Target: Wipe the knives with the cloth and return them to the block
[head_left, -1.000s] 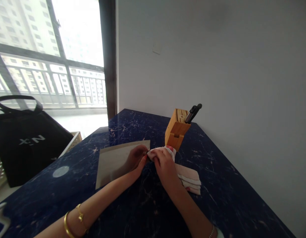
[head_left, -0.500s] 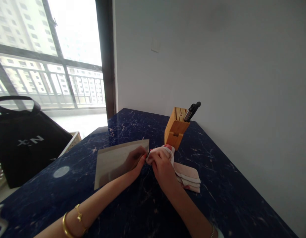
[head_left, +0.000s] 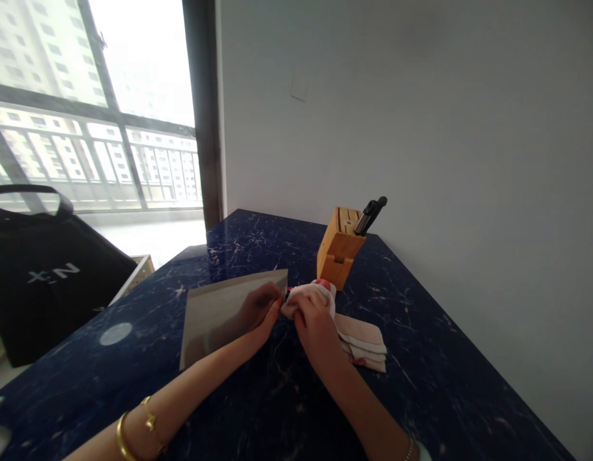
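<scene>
A wide, shiny cleaver extends to the left, its bevelled edge upward and its blade mirroring my fingers. My left hand pinches it near the right end of the blade. Close beside that hand, my right hand is closed on a pink and white towel, bunched around what appears to be the handle. Only a small dark bit of the handle shows between the hands. The towel's folded layers trail onto the table to the right of my wrist.
A wooden knife block with black-handled tools in it stands just behind the towel. The dark blue marbled table runs up to the wall. A round pale spot lies at left. Beyond the left edge is a black bag.
The whole view has shifted slightly left. Both hands keep their hold on the cleaver and towel, with hardly any visible movement.
</scene>
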Action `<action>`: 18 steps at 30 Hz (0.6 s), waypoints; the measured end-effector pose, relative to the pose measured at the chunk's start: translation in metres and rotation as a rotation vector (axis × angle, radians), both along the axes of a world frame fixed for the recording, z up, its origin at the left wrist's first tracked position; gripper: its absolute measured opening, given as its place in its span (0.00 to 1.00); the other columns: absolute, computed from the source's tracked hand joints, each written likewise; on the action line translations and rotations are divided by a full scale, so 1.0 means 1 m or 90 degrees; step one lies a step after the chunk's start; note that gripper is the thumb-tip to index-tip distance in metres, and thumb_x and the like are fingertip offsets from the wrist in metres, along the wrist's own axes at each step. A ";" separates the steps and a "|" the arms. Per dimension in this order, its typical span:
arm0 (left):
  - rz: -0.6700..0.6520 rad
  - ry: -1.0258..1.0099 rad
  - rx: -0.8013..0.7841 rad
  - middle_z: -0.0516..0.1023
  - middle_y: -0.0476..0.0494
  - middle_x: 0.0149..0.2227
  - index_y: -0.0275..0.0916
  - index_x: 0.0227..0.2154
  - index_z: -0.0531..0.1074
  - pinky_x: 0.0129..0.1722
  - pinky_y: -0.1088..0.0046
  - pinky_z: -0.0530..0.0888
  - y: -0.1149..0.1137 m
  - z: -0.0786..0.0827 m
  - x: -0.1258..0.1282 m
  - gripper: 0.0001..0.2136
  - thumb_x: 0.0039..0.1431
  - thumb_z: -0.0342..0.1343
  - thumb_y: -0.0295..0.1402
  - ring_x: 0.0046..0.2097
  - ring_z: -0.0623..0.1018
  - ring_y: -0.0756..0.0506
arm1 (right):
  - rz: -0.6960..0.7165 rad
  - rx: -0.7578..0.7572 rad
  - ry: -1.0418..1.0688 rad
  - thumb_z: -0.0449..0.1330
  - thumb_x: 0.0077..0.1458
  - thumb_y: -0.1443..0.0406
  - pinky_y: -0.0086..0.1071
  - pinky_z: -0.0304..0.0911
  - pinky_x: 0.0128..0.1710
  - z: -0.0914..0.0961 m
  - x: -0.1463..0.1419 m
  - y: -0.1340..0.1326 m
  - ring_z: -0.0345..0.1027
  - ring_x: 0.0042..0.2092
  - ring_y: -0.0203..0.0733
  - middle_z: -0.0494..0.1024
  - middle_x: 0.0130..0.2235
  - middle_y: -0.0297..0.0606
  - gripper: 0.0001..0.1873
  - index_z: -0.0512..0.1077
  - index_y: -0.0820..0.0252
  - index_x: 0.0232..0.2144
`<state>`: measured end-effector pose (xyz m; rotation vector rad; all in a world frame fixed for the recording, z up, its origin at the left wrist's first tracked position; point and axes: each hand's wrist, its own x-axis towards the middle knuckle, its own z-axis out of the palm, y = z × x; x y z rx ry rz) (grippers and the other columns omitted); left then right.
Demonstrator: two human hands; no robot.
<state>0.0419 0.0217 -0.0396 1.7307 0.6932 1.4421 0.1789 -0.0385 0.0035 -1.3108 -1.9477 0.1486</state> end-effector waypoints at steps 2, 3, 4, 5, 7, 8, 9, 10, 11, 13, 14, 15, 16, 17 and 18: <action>-0.002 -0.013 -0.003 0.69 0.50 0.24 0.37 0.26 0.66 0.25 0.77 0.67 0.003 -0.003 0.000 0.11 0.47 0.55 0.40 0.25 0.69 0.51 | -0.019 0.012 0.010 0.47 0.51 0.74 0.34 0.55 0.43 0.001 0.001 0.002 0.58 0.41 0.39 0.67 0.37 0.38 0.12 0.67 0.59 0.34; -0.003 -0.016 -0.005 0.69 0.50 0.25 0.37 0.27 0.66 0.25 0.77 0.68 0.004 -0.004 0.001 0.11 0.46 0.55 0.41 0.25 0.69 0.51 | -0.024 0.014 0.011 0.47 0.51 0.73 0.34 0.55 0.43 0.001 0.002 0.003 0.58 0.41 0.40 0.67 0.37 0.38 0.12 0.67 0.59 0.35; -0.003 -0.016 -0.009 0.70 0.49 0.25 0.37 0.28 0.66 0.25 0.77 0.68 0.004 -0.005 0.002 0.12 0.47 0.55 0.41 0.26 0.70 0.50 | -0.022 0.010 0.010 0.47 0.51 0.74 0.34 0.55 0.43 0.001 0.004 0.005 0.58 0.41 0.40 0.67 0.37 0.38 0.13 0.67 0.59 0.35; -0.001 -0.013 -0.014 0.70 0.49 0.25 0.38 0.28 0.66 0.25 0.76 0.68 0.003 -0.006 0.002 0.11 0.48 0.54 0.41 0.26 0.70 0.50 | -0.019 0.004 0.008 0.47 0.51 0.74 0.34 0.55 0.43 0.000 0.006 0.007 0.59 0.41 0.40 0.67 0.36 0.38 0.13 0.68 0.59 0.35; 0.008 -0.006 -0.025 0.71 0.49 0.26 0.38 0.32 0.67 0.25 0.75 0.68 -0.001 -0.008 0.003 0.11 0.53 0.49 0.41 0.27 0.70 0.49 | -0.027 -0.010 0.007 0.46 0.49 0.75 0.34 0.55 0.42 -0.002 0.012 0.011 0.59 0.40 0.40 0.67 0.35 0.39 0.13 0.68 0.60 0.34; 0.011 -0.001 -0.030 0.71 0.48 0.26 0.39 0.33 0.68 0.25 0.75 0.68 -0.004 -0.008 0.004 0.11 0.54 0.47 0.41 0.27 0.70 0.48 | -0.037 -0.015 0.008 0.46 0.49 0.75 0.34 0.55 0.42 -0.003 0.015 0.013 0.59 0.40 0.40 0.67 0.34 0.39 0.14 0.68 0.60 0.33; 0.012 0.004 -0.035 0.72 0.48 0.26 0.39 0.33 0.68 0.25 0.74 0.68 -0.006 -0.008 0.004 0.12 0.55 0.46 0.41 0.28 0.71 0.48 | -0.048 -0.018 0.011 0.46 0.48 0.76 0.34 0.55 0.42 -0.003 0.017 0.015 0.59 0.40 0.40 0.67 0.35 0.39 0.14 0.68 0.61 0.32; 0.013 0.010 -0.039 0.72 0.48 0.26 0.39 0.33 0.68 0.25 0.74 0.68 -0.008 -0.007 0.005 0.13 0.55 0.45 0.42 0.28 0.71 0.47 | -0.058 -0.016 0.016 0.46 0.47 0.76 0.34 0.55 0.42 -0.003 0.019 0.016 0.59 0.40 0.40 0.67 0.35 0.39 0.14 0.68 0.61 0.31; 0.011 0.016 -0.043 0.72 0.48 0.26 0.40 0.32 0.69 0.25 0.74 0.68 -0.010 -0.007 0.005 0.13 0.55 0.45 0.42 0.28 0.71 0.47 | -0.060 -0.012 0.022 0.46 0.46 0.76 0.34 0.55 0.41 -0.003 0.020 0.016 0.59 0.40 0.41 0.67 0.35 0.39 0.14 0.68 0.61 0.31; 0.013 0.022 -0.048 0.71 0.48 0.25 0.39 0.30 0.69 0.25 0.74 0.68 -0.012 -0.005 0.005 0.13 0.55 0.45 0.42 0.29 0.71 0.47 | -0.041 -0.002 0.035 0.46 0.46 0.76 0.34 0.55 0.41 -0.003 0.020 0.016 0.60 0.40 0.40 0.68 0.35 0.38 0.14 0.68 0.60 0.31; 0.017 0.025 -0.053 0.71 0.48 0.25 0.39 0.30 0.69 0.26 0.74 0.68 -0.013 -0.004 0.004 0.13 0.55 0.45 0.42 0.29 0.71 0.47 | -0.028 0.002 0.040 0.46 0.47 0.76 0.34 0.55 0.41 -0.004 0.019 0.016 0.60 0.39 0.40 0.68 0.35 0.38 0.14 0.68 0.59 0.32; 0.022 0.028 -0.060 0.71 0.49 0.25 0.39 0.31 0.69 0.27 0.74 0.69 -0.013 -0.004 0.005 0.13 0.55 0.44 0.42 0.29 0.71 0.47 | -0.019 0.005 0.041 0.46 0.47 0.75 0.34 0.55 0.41 -0.004 0.019 0.015 0.60 0.40 0.40 0.68 0.35 0.37 0.15 0.68 0.59 0.32; 0.028 0.031 -0.070 0.71 0.48 0.25 0.39 0.31 0.69 0.27 0.74 0.69 -0.013 -0.004 0.005 0.14 0.55 0.44 0.42 0.29 0.71 0.47 | -0.018 0.004 0.041 0.46 0.47 0.75 0.34 0.55 0.42 -0.005 0.019 0.015 0.60 0.40 0.40 0.68 0.35 0.37 0.15 0.68 0.59 0.33; 0.033 0.033 -0.080 0.72 0.48 0.25 0.39 0.32 0.69 0.27 0.73 0.69 -0.012 -0.004 0.005 0.14 0.55 0.44 0.43 0.30 0.71 0.46 | -0.024 0.001 0.039 0.46 0.47 0.75 0.34 0.54 0.42 -0.005 0.019 0.015 0.60 0.40 0.40 0.68 0.36 0.38 0.15 0.68 0.59 0.33; 0.040 0.035 -0.091 0.72 0.48 0.25 0.38 0.32 0.69 0.28 0.73 0.69 -0.011 -0.005 0.006 0.15 0.54 0.44 0.43 0.30 0.72 0.46 | -0.034 -0.003 0.035 0.46 0.47 0.76 0.34 0.54 0.42 -0.005 0.018 0.015 0.59 0.40 0.40 0.68 0.36 0.38 0.14 0.68 0.59 0.33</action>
